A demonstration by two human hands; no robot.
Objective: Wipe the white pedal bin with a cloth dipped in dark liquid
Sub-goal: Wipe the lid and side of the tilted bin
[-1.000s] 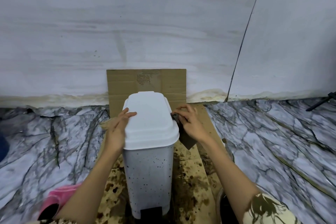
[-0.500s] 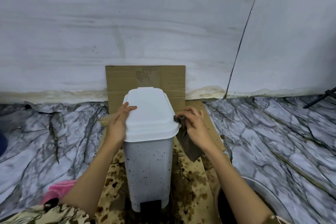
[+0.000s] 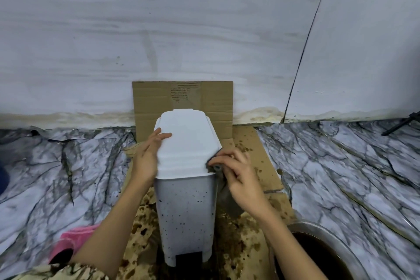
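The white pedal bin [image 3: 186, 207] stands upright on stained cardboard [image 3: 247, 143], its speckled body facing me and its black pedal at the bottom. My left hand [image 3: 147, 154] rests flat against the left side of the lid, fingers straight over its top. My right hand [image 3: 236, 173] grips a dark grey cloth [image 3: 223, 188] and holds it against the lid's right front corner; the cloth's tail hangs down beside the bin.
A metal bowl of dark liquid [image 3: 318, 254] sits at the lower right, close to my right forearm. A pink item [image 3: 75, 241] lies at the lower left. Marble-patterned floor spreads on both sides; a grey wall rises behind the cardboard. A black tripod leg [image 3: 402, 124] shows far right.
My right hand has slid the cloth along the lid's right edge from its back part toward the front corner. The left hand stays on the lid's left side.
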